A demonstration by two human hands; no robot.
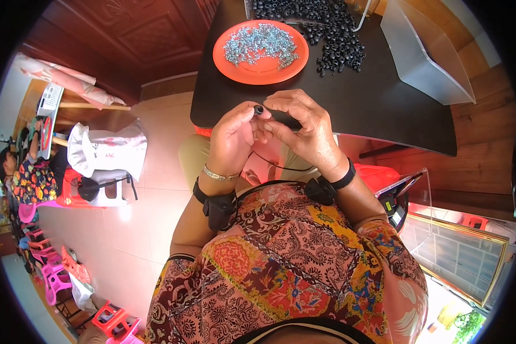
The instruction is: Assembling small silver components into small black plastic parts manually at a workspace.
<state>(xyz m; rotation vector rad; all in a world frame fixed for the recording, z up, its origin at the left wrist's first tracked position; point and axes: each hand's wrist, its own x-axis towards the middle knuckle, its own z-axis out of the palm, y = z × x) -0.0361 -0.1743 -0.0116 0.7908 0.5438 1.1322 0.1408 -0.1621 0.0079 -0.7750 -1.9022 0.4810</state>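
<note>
The left hand (230, 135) and the right hand (301, 129) are meeting above the near edge of the dark rectangular table (384, 109), fingertips pressing together and pinching a small black ring-shaped plastic piece (258, 109). The piece is too small to tell its long axis; its open end appears to be facing up. Beyond, a round orange plate (258, 69) is carrying small silvery screws (260, 43). Beside it, loose black rings (332, 34) are lying heaped, with a clear plastic bin (424, 57) standing to the right.
</note>
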